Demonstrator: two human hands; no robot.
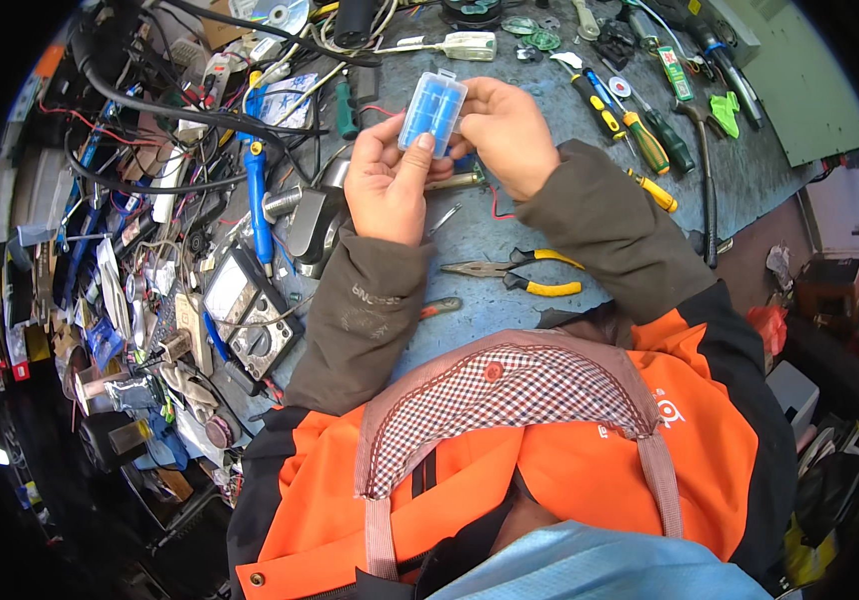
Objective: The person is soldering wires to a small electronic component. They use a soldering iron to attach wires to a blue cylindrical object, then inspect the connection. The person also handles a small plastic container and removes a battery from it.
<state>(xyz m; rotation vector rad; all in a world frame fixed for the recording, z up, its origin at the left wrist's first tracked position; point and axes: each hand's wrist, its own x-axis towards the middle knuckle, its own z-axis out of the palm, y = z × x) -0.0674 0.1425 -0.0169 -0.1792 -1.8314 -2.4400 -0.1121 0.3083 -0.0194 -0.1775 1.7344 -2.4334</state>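
Nearest, the person wears an orange and black jacket [300, 530] with a checked bib [510, 395] across it; pale lettering shows on the chest at right, and faint print on the left brown sleeve [355, 320]. Beyond the bib spreads a scuffed blue-grey worktop [590, 225], its edges bent by the lens. At near left, a meter [250, 310] with a marked dial face lies tilted; yellow-handled pliers [525, 272] lie near the middle. Left of these, parts and cables crowd into a dense heap [100, 300]. To the right, a reddish-brown floor [772, 235] shows past the worktop's edge.

Farther on, above the worktop, the left hand [390, 190] holds a clear box [434, 110] with blue contents, its fingers clamped on it and thumb across the front. The right hand [510, 135] is at the box's right edge, fingers bent; whether they grip it, I cannot tell.

At far right, a hammer [707, 180] lies beyond some screwdrivers [647, 143], near a green-and-white printed packet [675, 73]. A pale green panel [810, 80] borders the far right corner.
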